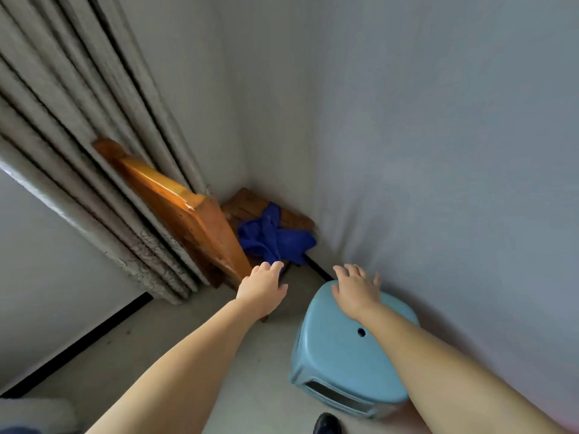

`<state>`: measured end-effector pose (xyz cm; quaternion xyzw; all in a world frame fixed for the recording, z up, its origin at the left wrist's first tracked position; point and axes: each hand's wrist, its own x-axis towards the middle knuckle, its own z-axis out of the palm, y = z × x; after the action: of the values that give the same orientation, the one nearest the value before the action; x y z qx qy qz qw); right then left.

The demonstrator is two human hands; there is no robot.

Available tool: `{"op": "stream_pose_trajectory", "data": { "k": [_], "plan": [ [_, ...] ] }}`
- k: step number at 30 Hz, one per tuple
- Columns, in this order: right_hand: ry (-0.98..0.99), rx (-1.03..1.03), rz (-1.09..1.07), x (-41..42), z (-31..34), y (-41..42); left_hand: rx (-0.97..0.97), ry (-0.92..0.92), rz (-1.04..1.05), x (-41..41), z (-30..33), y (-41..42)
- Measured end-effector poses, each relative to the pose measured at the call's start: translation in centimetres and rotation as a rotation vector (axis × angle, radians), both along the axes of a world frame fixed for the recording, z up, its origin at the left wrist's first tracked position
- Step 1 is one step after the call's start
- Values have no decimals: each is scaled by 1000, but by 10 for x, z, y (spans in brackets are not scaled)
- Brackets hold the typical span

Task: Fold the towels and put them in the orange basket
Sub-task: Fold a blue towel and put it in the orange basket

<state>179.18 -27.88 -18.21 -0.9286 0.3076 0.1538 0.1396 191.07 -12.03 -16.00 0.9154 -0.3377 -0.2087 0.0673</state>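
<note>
A crumpled blue towel [272, 238] lies heaped on the seat of a low wooden chair [250, 205] pushed into the corner of the room, part of it spilling over the seat's front edge toward the floor. The chair's orange back [175, 198] leans against the grey curtain [94, 120], so the only clear way in to the cloth is from the front, which seems to be why both arms stretch forward together. The left hand [262, 285] is nearest, its fingers [275, 267] loosely spread and just touching or just short of the towel's hanging edge; I cannot tell which. The right hand [355, 288] hovers over the far rim of a pale blue plastic stool [344, 355], palm down with its fingers [344, 270] splayed and holding nothing, still apart from the towel. The stool stands just beside the chair against the wall, and its flat top could serve as a surface for folding. No orange basket is in view, so the towel is still unfolded and the task looks to be at its start, with a two-handed pick-up the likely step in hand.
</note>
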Motion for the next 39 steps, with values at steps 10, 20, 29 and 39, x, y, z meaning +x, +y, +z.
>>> {"op": "stream_pose_trajectory", "data": {
  "k": [10,20,29,39],
  "plan": [
    [179,157,-175,64,-179,-35,145,180,25,112,-183,-91],
    [-59,-47,-308,83,-296,-31,103,3,361,196,-299,-167],
    [-214,-211,-335,80,-315,-26,395,87,128,251,-356,-173],
    [-112,-34,-305,79,-307,-31,-199,100,470,249,-293,-183]
  ]
}}
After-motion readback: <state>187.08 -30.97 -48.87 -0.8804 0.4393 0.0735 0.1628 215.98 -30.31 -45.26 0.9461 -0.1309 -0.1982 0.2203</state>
